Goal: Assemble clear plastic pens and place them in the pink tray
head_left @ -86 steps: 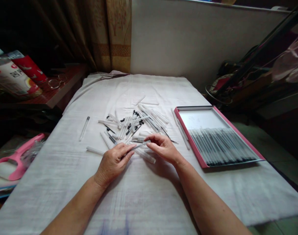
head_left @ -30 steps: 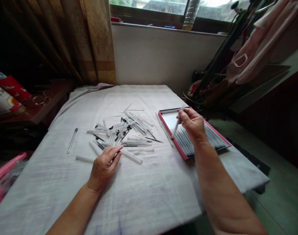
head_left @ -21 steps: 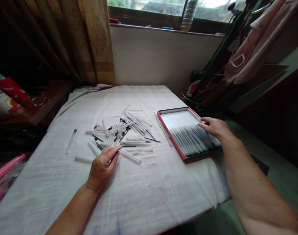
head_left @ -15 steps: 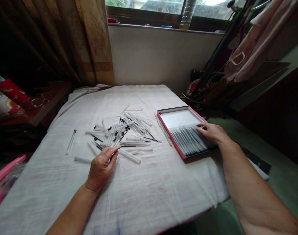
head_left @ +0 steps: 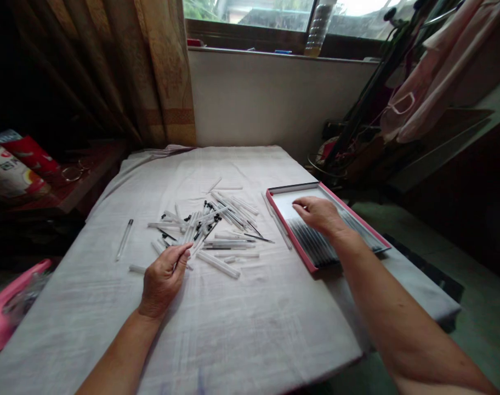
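My left hand (head_left: 163, 280) is at the near side of a loose pile of clear pen barrels, black caps and thin refills (head_left: 198, 222). Its thumb and index finger are pinched together; what lies between them is too small to make out. Over a shallow pink-edged box (head_left: 311, 263) at the right, my right hand (head_left: 318, 214) hangs with its thumb and fingertips drawn close, and no pen shows in them. A row of clear pens (head_left: 310, 241) lies side by side in the box, partly hidden by my right hand and forearm.
A single capped pen (head_left: 125, 240) lies left of the pile. Slim clear barrels (head_left: 277, 219) rest along the box's left side. The table wears a pale checked cloth (head_left: 242, 329). A pink plastic object (head_left: 11, 307) stands at the lower left, below the table edge.
My right hand has moved left, from the pens at the box's right side to above its white inner area. My left hand has shifted slightly left and down. The view has turned slightly.
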### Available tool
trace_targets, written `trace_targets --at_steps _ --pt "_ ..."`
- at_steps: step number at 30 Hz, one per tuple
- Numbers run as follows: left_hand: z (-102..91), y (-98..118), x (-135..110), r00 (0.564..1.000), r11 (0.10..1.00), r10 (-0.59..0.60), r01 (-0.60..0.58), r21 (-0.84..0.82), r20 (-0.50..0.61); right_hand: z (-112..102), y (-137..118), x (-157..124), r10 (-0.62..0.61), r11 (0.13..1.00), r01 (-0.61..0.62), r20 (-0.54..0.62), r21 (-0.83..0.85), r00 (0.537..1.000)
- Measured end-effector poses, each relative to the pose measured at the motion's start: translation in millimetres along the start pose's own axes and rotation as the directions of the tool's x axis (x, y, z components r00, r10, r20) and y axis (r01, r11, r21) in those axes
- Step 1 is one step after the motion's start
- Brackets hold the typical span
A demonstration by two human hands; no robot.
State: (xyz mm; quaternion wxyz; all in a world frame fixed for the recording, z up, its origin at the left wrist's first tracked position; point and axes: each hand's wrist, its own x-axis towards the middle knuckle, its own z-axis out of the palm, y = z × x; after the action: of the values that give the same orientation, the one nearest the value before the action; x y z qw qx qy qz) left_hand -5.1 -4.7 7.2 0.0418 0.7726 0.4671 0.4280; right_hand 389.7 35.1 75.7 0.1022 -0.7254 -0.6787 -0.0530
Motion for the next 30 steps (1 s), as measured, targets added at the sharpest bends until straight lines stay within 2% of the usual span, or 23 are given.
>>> trace_targets --at_steps 3,7,11,15,18,22,24,26,30 --pt "-1.7 -2 0 0.999 0.999 -0.049 0.049 0.009 -0.003 15 -49 15 -0.111 0.994 0.110 0.132 0.017 0.985" --pt "-3.2 -1 1 0.995 0.995 -0.101 0.102 -0.017 0.022 38 -88 37 -0.069 0.998 0.067 0.218 0.017 0.974" --pt "-2.2 0 1 0.993 0.993 -0.113 0.114 -0.033 0.032 52 -98 54 0.001 1.000 -0.003 0.255 0.008 0.967" --pt "0.1 -1 1 0.992 0.993 -0.114 0.116 -0.030 0.044 55 -101 61 0.034 0.999 -0.046 0.310 0.030 0.950" --pt "1.0 -1 0 0.994 0.994 -0.098 0.100 -0.033 0.046 53 -101 57 0.059 0.996 -0.078 0.313 0.048 0.948" --pt "1.2 0 0 0.997 0.997 -0.068 0.069 -0.040 0.032 46 -103 40 0.103 0.990 -0.124 0.245 0.068 0.964" --pt "1.9 1 -1 0.998 0.997 -0.061 0.062 -0.045 0.025 44 -108 24 0.044 0.987 -0.072 0.193 0.142 0.980" --pt "3.5 1 -1 0.998 0.996 -0.063 0.065 -0.064 0.022 43 -117 6 -0.109 0.960 0.072 0.128 0.270 0.986" --pt "7.4 5 -1 0.988 0.970 -0.152 0.153 -0.188 0.024 42 -141 -31 -0.410 0.840 0.350 0.063 0.414 0.910"
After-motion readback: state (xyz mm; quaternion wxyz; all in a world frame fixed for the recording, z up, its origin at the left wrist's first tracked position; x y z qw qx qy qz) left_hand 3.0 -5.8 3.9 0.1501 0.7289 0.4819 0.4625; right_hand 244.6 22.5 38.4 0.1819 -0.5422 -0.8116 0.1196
